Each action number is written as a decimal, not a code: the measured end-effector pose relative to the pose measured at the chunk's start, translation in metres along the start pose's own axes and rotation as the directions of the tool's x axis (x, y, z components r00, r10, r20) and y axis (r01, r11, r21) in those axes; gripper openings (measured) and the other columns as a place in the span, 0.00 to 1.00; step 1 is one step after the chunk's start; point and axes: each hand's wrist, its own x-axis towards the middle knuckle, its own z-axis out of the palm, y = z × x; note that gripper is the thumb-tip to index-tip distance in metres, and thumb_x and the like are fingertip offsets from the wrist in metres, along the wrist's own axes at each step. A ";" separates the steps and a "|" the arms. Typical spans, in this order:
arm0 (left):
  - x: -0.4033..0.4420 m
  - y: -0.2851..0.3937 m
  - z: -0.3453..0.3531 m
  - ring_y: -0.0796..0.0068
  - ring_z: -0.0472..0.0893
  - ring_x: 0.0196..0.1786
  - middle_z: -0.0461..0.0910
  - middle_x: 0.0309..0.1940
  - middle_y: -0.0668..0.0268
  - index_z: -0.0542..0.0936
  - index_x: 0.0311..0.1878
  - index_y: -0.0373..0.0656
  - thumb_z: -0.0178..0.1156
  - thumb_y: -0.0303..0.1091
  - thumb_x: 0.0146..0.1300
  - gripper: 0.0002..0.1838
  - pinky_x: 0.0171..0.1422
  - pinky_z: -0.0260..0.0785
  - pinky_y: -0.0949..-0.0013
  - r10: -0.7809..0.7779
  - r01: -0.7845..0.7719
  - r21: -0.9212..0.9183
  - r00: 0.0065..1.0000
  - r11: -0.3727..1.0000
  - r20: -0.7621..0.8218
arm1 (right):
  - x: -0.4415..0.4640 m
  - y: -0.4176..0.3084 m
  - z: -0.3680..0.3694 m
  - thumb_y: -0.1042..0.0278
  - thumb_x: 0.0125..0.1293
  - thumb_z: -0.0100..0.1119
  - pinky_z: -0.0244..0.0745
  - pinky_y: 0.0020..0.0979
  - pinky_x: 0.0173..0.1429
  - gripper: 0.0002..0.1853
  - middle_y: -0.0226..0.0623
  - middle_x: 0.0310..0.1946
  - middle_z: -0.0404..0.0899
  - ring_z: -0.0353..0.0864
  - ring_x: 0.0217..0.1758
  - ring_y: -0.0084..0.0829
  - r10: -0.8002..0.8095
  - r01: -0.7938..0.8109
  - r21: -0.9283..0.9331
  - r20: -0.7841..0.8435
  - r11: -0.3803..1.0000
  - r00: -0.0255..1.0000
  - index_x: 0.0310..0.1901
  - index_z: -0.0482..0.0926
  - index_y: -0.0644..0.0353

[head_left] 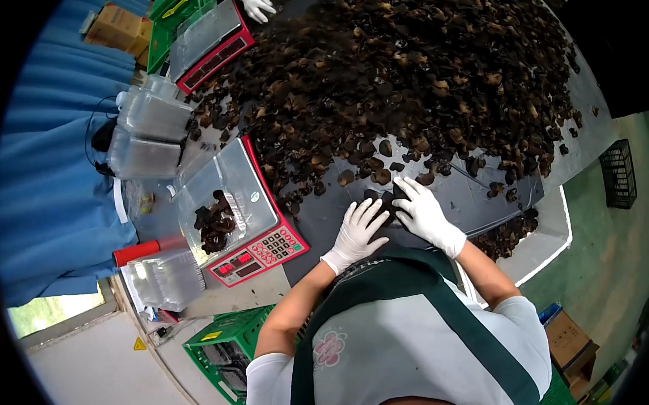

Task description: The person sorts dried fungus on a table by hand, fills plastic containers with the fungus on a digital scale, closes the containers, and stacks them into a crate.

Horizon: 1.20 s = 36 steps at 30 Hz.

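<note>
Dark wood ear mushrooms (pixel 388 205) lie on the black table covering between my two gloved hands. My left hand (pixel 357 236), in a white glove, rests with fingers stretched out, their tips at the left side of these pieces. From the right, my right hand (pixel 424 214), also in a white glove, reaches over them with its fingers apart and touches the dark pieces. Whether anything is under the fingertips is partly hidden. Just beyond my hands spreads a large heap of brown-black wood ear mushrooms (pixel 406 76).
On my left, a red scale (pixel 272 252) bears a clear plastic box with mushrooms (pixel 215 223). Stacked clear boxes (pixel 145 149) stand behind it. Another person's gloved hand (pixel 256 4) is beside a second scale (pixel 217 59). Green crates (pixel 229 348) and a white bin (pixel 551 240) flank me.
</note>
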 end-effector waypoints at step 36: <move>0.005 -0.014 0.007 0.69 0.76 0.42 0.74 0.59 0.67 0.78 0.56 0.51 0.67 0.37 0.36 0.35 0.39 0.71 0.66 -0.023 0.041 0.183 0.995 0.982 -0.098 | 0.017 -0.034 -0.005 0.65 0.55 0.66 0.72 0.35 0.62 0.38 0.40 0.68 0.64 0.72 0.63 0.42 0.163 -0.179 0.185 0.101 0.966 0.982 0.68 0.62 0.54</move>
